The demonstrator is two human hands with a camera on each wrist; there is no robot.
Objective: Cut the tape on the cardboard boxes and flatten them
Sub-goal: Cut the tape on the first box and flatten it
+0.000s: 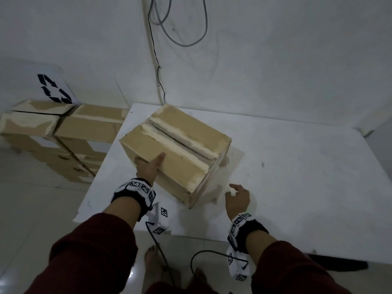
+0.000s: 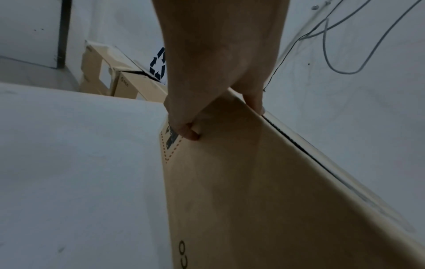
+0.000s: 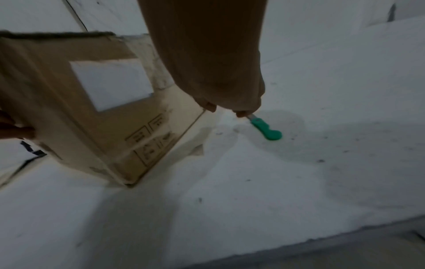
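Gripping the upper near edge of a cardboard box [image 1: 176,149], your left hand [image 1: 148,166] has its thumb laid on the top flap and its fingers [image 2: 186,131] curled against the side panel. That box stands tilted on the white counter [image 1: 297,177], raised on one bottom edge, its top seam split open between two strips of pale tape [image 1: 180,143]. Printed handling symbols and a white label [image 3: 110,83] show on the side that faces your right wrist camera.

Your right hand [image 1: 236,198] hovers just beside the box's near corner, low over the counter, fingers loosely curled and holding nothing that the head view shows. From the right wrist view, your fingertips [image 3: 241,112] sit right at the metal end of a green-handled cutter [image 3: 264,128] lying flat on the counter; whether they touch it cannot be told from the blurred picture.

To the left of the counter, more cardboard boxes [image 1: 63,132] are stacked on the floor, taped along their seams, with a white sheet bearing a black recycling symbol [image 1: 54,89] leaning on the wall behind them. Grey and black cables [image 1: 180,24] hang down the white wall behind the counter. You wear dark red sleeves [image 1: 95,251] and marker-covered wristbands [image 1: 137,187], and your bare feet [image 1: 152,257] stand on the tiled floor below.
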